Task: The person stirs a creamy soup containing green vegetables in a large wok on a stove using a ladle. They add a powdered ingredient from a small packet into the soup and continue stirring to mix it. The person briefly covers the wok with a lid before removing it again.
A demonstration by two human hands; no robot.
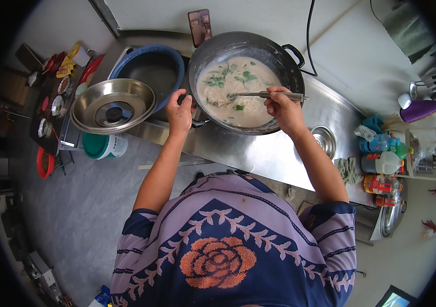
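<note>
A large dark wok (292, 78) holds whitish broth with noodles (222, 96) and green leaves (245, 76). My left hand (179, 113) grips the wok's black loop handle (199, 123) at its left side. In my right hand (285, 109) is the metal handle of a long utensil (254, 94); its far end dips into the noodles, so its shape is hidden. Left of my left hand, a steel lid (141, 96) with a glass centre and black knob overlaps a blue-rimmed basin (181, 69).
Behind the wok a phone (199, 27) stands upright. A steel bowl (324, 141) rests on the steel counter (218, 147), with a cloth (347, 170) and several bottles (381, 163) farther right. A green-lidded bucket (105, 146) is on the floor, near a side table (51, 99) with dishes.
</note>
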